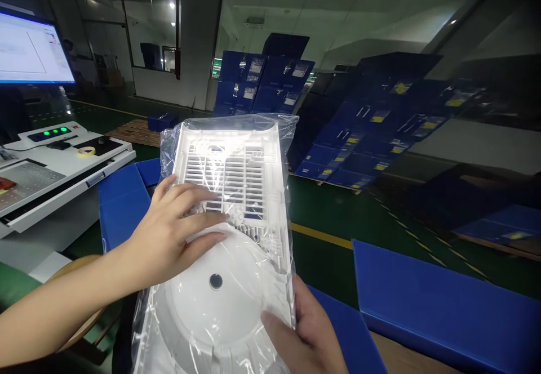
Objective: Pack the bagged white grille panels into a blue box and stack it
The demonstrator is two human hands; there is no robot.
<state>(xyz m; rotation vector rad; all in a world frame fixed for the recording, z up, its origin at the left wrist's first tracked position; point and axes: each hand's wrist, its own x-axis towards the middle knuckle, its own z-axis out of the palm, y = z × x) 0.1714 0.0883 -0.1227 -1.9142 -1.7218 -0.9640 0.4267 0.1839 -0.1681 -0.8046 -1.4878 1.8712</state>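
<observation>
A white plastic housing panel (273, 205) in a clear plastic bag (291, 129) is held up in front of me. It has a slatted grille at the top and a round dish below, with a dark hole in the dish's middle. My right hand (306, 332) grips the panel's lower right edge, thumb on the front and fingers behind. Across the left side, my left hand (177, 227) lies on the bag with fingers stretched over the grille and the dish's upper rim.
Below the panel is an open blue box (122, 202) with flaps spread. A white workbench (97, 160) with a tape roll (87, 151) stands left, near a lit monitor (34, 50). Stacked blue boxes (262, 78) rise behind, with more at right. Lower left is a round stool (80, 267).
</observation>
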